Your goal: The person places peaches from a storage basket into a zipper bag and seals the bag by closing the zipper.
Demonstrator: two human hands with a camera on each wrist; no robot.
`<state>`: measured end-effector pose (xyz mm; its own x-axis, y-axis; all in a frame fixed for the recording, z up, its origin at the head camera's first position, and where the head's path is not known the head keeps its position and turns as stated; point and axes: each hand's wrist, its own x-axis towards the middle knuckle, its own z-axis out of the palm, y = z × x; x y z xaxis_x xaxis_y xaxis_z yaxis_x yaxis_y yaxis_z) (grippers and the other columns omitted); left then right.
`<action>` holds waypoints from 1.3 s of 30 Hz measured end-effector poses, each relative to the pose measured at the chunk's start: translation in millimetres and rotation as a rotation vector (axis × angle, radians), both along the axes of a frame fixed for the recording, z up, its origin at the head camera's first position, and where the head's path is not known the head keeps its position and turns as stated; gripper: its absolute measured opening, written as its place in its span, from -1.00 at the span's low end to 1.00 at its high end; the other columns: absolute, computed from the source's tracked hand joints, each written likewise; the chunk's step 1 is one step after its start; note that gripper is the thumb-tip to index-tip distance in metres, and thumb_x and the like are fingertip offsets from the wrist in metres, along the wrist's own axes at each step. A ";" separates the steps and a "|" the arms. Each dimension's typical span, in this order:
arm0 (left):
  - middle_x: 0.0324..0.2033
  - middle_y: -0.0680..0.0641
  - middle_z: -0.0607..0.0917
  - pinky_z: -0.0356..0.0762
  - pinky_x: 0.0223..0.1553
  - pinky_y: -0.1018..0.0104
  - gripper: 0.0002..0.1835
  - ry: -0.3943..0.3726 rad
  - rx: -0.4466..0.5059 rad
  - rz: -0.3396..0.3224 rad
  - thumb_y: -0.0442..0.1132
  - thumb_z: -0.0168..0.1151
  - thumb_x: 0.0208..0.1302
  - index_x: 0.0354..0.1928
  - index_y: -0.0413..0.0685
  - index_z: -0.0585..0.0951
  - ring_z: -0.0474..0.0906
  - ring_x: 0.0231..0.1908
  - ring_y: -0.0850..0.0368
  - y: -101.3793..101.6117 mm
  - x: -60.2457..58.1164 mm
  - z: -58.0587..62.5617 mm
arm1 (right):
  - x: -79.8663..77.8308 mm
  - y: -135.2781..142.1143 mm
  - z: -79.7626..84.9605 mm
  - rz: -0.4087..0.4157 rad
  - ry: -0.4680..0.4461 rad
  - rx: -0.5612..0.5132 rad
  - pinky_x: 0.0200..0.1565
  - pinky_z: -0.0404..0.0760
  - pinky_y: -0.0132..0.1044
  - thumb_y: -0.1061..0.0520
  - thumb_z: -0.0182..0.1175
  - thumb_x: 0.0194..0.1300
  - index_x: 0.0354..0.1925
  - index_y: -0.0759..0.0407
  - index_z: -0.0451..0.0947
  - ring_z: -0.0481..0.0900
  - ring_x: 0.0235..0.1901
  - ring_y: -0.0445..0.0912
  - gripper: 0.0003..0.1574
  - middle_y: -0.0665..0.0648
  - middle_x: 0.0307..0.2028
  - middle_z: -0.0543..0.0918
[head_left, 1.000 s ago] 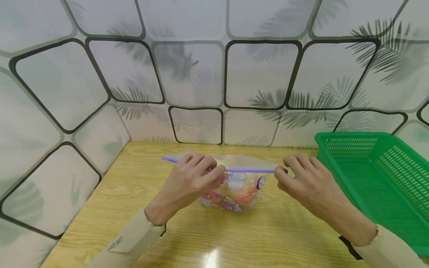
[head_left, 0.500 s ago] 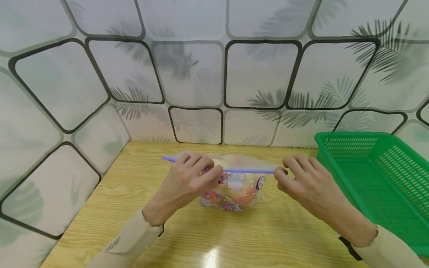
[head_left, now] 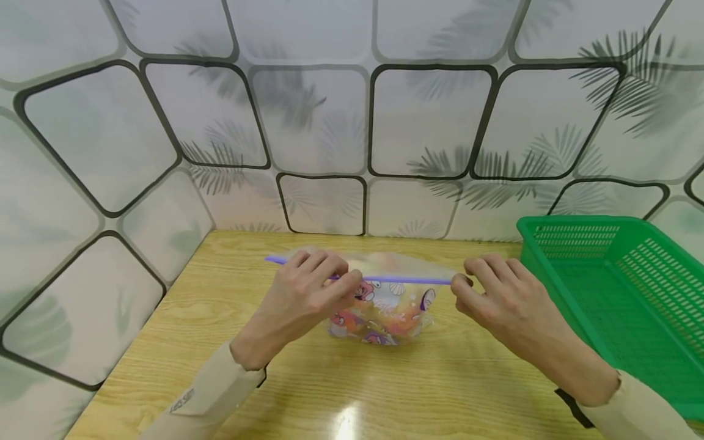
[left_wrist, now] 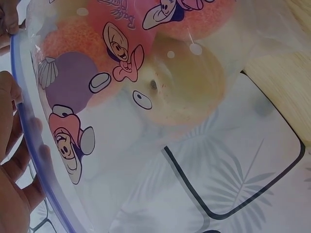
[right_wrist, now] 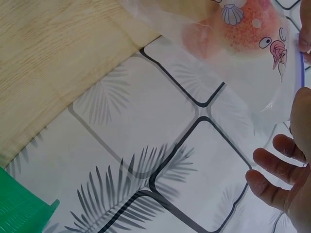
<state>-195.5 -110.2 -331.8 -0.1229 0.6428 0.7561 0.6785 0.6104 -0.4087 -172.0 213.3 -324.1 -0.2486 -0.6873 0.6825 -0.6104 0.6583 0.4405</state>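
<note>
A clear zip bag [head_left: 390, 308] printed with cartoon shells stands on the table, its purple zip strip [head_left: 407, 280] running across the top. My left hand [head_left: 310, 293] pinches the strip left of the middle, thumb on the near side. At the strip's right end, my right hand [head_left: 503, 302] pinches the corner between thumb and forefinger. Through the plastic in the left wrist view show a pale yellow round fruit [left_wrist: 194, 92] and rough orange-red round things [left_wrist: 73, 39]. The right wrist view has the other right-hand fingers [right_wrist: 272, 167] loosely bent, off the bag.
To the right stands a green plastic basket [head_left: 621, 305] with slotted walls, close to my right forearm. The wood-grain table [head_left: 231, 318] meets a patterned wall covering [head_left: 319, 122] at the back and left.
My left hand has slid slightly left along the zip strip. The right hand keeps its place at the right end, and the bag has hardly moved.
</note>
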 end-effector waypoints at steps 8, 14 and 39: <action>-0.38 0.06 0.63 0.59 -0.29 0.26 -0.92 -0.012 0.001 0.007 -0.27 0.13 0.41 -0.26 0.04 0.58 0.63 -0.30 0.06 -1.9 0.2 1.0 | -0.9 1.1 -0.3 -0.007 -0.001 0.004 -0.51 0.43 -0.07 0.09 -0.22 0.65 -0.32 0.22 0.42 0.47 -0.38 0.12 -0.58 0.19 -0.35 0.48; -0.40 0.05 0.62 0.57 -0.33 0.27 -0.91 0.001 0.005 0.004 -0.27 0.13 0.41 -0.29 0.03 0.57 0.61 -0.32 0.06 -2.6 -0.4 0.6 | -0.3 1.5 -0.8 -0.014 -0.015 0.008 -0.50 0.45 -0.08 0.08 -0.24 0.66 -0.31 0.22 0.43 0.48 -0.36 0.11 -0.57 0.19 -0.34 0.49; -0.38 0.02 0.60 0.53 -0.36 0.26 -0.90 0.000 0.029 -0.012 -0.24 0.14 0.46 -0.28 0.02 0.57 0.56 -0.36 0.06 -7.0 0.3 -1.7 | 1.2 0.9 -3.7 -0.009 -0.022 -0.007 -0.50 0.44 -0.07 0.07 -0.23 0.66 -0.30 0.21 0.44 0.48 -0.35 0.10 -0.57 0.19 -0.33 0.50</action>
<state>-195.3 -117.2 -333.5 -0.1149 0.6220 0.7745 0.6858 0.6137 -0.3912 -170.8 214.2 -327.8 -0.2696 -0.6799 0.6819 -0.6139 0.6669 0.4222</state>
